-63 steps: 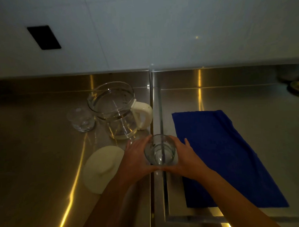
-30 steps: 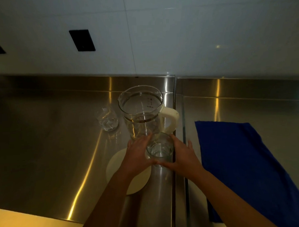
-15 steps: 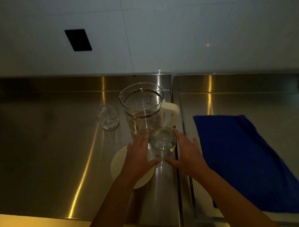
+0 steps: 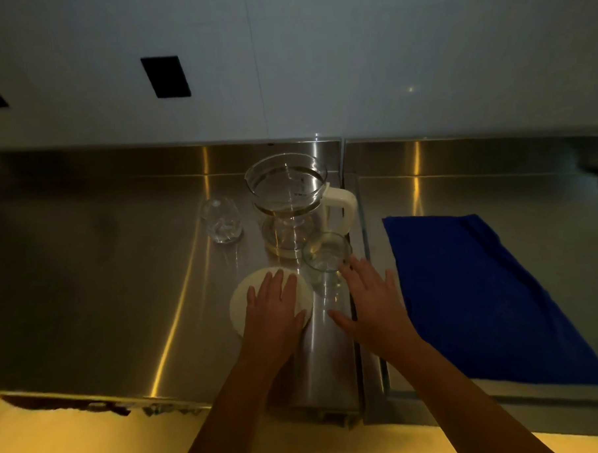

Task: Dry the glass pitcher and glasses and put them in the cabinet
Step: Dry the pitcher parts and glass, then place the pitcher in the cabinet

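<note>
The left grip (image 4: pixel 273 306): fingers straight, flat over the cream lid (image 4: pixel 239 304). The right grip (image 4: pixel 373 302): fingers spread, holding nothing, tips at the near glass (image 4: pixel 326 259) (contact unclear). This glass stands upright on the steel bench (image 4: pixel 104 269), just before the glass pitcher (image 4: pixel 289 199); a second glass (image 4: pixel 222 221) stands left of the pitcher, and a blue cloth (image 4: pixel 482 287) lies to the right.

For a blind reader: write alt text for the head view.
Open hands over a dim steel counter: left hand above a round cream lid, right hand beside a clear glass in front of a glass pitcher. A second glass stands left of the pitcher, a blue cloth right.
</note>
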The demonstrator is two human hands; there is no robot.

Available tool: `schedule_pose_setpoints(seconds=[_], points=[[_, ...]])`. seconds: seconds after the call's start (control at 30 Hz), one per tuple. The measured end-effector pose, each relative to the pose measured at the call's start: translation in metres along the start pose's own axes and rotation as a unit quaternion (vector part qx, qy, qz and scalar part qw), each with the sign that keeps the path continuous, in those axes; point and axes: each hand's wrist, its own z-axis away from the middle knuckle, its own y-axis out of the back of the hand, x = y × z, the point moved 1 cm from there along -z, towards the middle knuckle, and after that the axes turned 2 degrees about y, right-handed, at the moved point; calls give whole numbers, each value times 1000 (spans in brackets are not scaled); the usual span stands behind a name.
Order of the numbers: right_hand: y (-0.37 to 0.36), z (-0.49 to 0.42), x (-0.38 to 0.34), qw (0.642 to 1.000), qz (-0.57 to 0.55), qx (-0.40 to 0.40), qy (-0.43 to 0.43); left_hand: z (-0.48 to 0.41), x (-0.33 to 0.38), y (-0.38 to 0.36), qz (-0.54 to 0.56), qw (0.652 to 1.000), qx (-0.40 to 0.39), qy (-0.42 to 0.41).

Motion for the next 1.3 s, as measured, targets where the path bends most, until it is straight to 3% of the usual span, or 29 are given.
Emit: schedule_pose_setpoints(seconds=[0.27, 0.57, 0.83, 0.93, 1.3], points=[[-14, 29, -14, 998, -34, -25, 47, 53, 3, -17, 28, 998, -4, 64], [-25, 41, -38, 994, -45, -31, 90, 76, -9, -22, 28, 997, -4, 75], [-33, 22, -54, 996, -36, 15, 76, 42, -32, -19, 48, 999, 6, 21], [-43, 14, -66, 998, -33, -7, 57, 26, -52, -19, 44, 999, -1, -2], [-77, -18, -90, 998, 52, 44, -17, -21, -84, -48, 40, 987, 1, -154]])
